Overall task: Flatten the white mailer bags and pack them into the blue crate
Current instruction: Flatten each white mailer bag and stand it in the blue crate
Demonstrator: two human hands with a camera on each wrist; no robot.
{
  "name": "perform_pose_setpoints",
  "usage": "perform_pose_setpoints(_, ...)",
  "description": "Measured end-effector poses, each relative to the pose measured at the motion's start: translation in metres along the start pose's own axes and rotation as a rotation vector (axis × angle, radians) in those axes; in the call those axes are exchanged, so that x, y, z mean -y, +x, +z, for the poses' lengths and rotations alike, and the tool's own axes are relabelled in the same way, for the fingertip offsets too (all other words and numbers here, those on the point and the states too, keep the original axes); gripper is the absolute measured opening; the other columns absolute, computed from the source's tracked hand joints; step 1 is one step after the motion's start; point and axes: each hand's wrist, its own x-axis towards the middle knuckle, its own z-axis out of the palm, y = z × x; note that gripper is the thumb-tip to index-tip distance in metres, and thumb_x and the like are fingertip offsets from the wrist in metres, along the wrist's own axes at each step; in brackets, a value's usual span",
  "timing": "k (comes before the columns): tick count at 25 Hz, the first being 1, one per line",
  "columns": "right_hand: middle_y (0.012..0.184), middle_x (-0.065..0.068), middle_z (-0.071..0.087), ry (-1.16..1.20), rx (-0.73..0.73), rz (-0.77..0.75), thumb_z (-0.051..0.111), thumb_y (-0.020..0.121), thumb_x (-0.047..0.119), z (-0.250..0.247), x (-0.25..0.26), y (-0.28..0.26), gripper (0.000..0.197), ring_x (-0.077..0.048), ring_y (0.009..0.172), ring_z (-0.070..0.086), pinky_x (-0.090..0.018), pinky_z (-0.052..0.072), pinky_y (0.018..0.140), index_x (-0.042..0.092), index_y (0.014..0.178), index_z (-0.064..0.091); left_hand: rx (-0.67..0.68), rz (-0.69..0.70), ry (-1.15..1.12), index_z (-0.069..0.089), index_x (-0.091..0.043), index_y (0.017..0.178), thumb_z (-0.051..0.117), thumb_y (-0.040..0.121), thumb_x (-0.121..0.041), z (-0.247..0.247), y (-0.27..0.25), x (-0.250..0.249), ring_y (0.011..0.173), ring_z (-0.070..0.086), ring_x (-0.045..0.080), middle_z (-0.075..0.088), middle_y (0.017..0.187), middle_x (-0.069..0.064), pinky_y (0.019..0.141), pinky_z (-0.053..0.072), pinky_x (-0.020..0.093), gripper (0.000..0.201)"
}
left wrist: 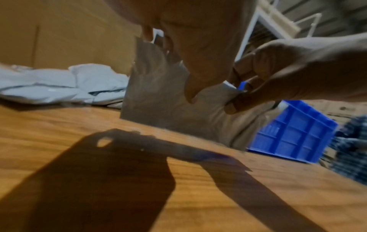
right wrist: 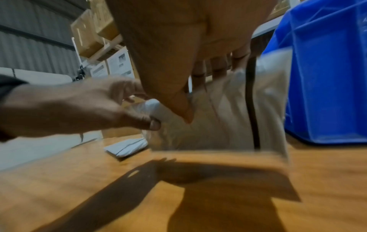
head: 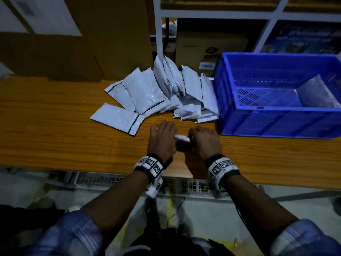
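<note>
Your left hand is gripping the top edge of one white mailer bag, thumb in front and fingers curled behind it. Your right hand is pinching the same top edge just beside the left, thumb and curled fingers pressed together on the film. The bag is hanging upright between both hands above the wooden table. Its faces are standing vertical and its lower edge is sitting close over the tabletop; the wrist views do not show whether it is touching. A dark seal strip is running vertically near the bag's right side. Left of your hands, a loose bag is lying flat, with the pile of mailer bags beyond it. To the right, the blue crate is standing near your right hand, one bag leaning inside. Bare tabletop is lying open left of and in front of your hands.
</note>
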Motion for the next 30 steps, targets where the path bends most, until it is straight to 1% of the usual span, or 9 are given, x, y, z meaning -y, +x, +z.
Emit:
perform_pose_setpoints(4,0.107,-0.005,0.058,0.026,0.128,0.013,0.080,0.060,0.027,0.032,0.011,-0.032,0.049,-0.031,0.095,0.054,-0.039,0.043,0.075,0.017,0.101,0.056,0.132,-0.023,-0.108,0.046,-0.027,0.091,0.070,0.062,-0.010,0.014,-0.028,-0.006,0.103,0.054,0.022,0.054,0.103,-0.006,0.088,0.036,0.034,0.041)
perform_pose_setpoints(6,0.117,-0.006,0.053,0.066,0.267,0.035,0.076,0.061,0.025,0.055,0.016,-0.047,0.056,-0.033,0.106,0.052,-0.040,0.042,0.079,0.016,0.109,0.050,0.255,-0.029,-0.174,0.049,-0.023,0.095,0.067,0.064,-0.012,0.029,-0.044,-0.008,0.117,0.052,0.024,0.056,0.118,-0.001,0.096,0.037,0.034,0.038)
perform_pose_setpoints(9,0.147,-0.008,0.039,0.204,0.293,0.094,0.059,0.071,0.023,0.073,0.017,-0.063,0.057,-0.035,0.137,0.035,-0.047,0.034,0.103,0.017,0.126,0.046,0.332,-0.057,-0.249,0.054,-0.016,0.107,0.061,0.068,-0.033,0.048,-0.059,-0.008,0.142,0.034,0.025,0.045,0.149,0.007,0.114,0.031,0.043,0.043)
perform_pose_setpoints(13,0.165,-0.001,0.000,0.284,0.180,0.179,0.033,0.099,0.038,0.076,0.016,-0.060,0.057,-0.030,0.151,-0.005,-0.051,0.004,0.120,0.033,0.154,0.018,0.225,-0.036,-0.209,0.053,-0.019,0.106,0.047,0.089,-0.045,0.057,-0.059,-0.006,0.132,0.044,0.026,0.052,0.137,0.005,0.106,0.039,0.042,0.032)
perform_pose_setpoints(16,0.161,0.005,-0.023,0.268,0.253,0.231,0.013,0.103,0.051,0.090,0.017,-0.054,0.055,-0.028,0.149,-0.020,-0.053,-0.007,0.120,0.043,0.154,-0.007,0.191,-0.024,-0.124,0.049,-0.025,0.130,0.041,0.098,-0.046,0.062,-0.052,-0.005,0.137,0.038,0.024,0.046,0.144,0.002,0.112,0.032,0.042,0.038)
perform_pose_setpoints(19,0.162,0.006,-0.021,0.218,0.246,0.254,0.013,0.103,0.052,0.106,0.019,-0.057,0.056,-0.026,0.150,-0.018,-0.052,-0.010,0.119,0.043,0.154,-0.007,0.250,-0.017,-0.102,0.023,-0.030,0.157,0.031,0.104,-0.047,0.067,-0.048,-0.003,0.154,0.005,0.025,0.012,0.167,0.000,0.124,0.007,0.049,0.057)
perform_pose_setpoints(22,0.164,0.002,-0.013,0.191,0.205,0.238,0.019,0.103,0.050,0.110,0.017,-0.057,0.057,-0.027,0.151,-0.011,-0.053,-0.005,0.120,0.041,0.156,0.001,0.314,-0.008,-0.121,0.007,-0.032,0.160,0.010,0.103,-0.053,0.076,-0.048,-0.004,0.154,-0.013,0.020,-0.005,0.167,-0.004,0.124,-0.004,0.048,0.060)
perform_pose_setpoints(25,0.165,0.001,-0.009,0.185,0.215,0.238,0.017,0.102,0.051,0.111,0.016,-0.054,0.057,-0.028,0.151,-0.009,-0.054,-0.001,0.120,0.041,0.156,0.002,0.310,-0.026,-0.149,0.007,-0.030,0.160,-0.001,0.102,-0.053,0.086,-0.050,-0.004,0.153,-0.013,0.019,-0.005,0.167,-0.005,0.123,-0.004,0.047,0.063)
perform_pose_setpoints(30,0.160,0.007,-0.025,0.263,0.322,0.250,0.008,0.102,0.053,0.100,0.011,-0.046,0.055,-0.024,0.148,-0.023,-0.050,-0.013,0.119,0.045,0.153,-0.009,0.309,-0.043,-0.175,0.007,-0.033,0.160,0.010,0.105,-0.048,0.088,-0.046,-0.002,0.154,-0.007,0.019,-0.001,0.168,-0.005,0.124,0.001,0.048,0.057)
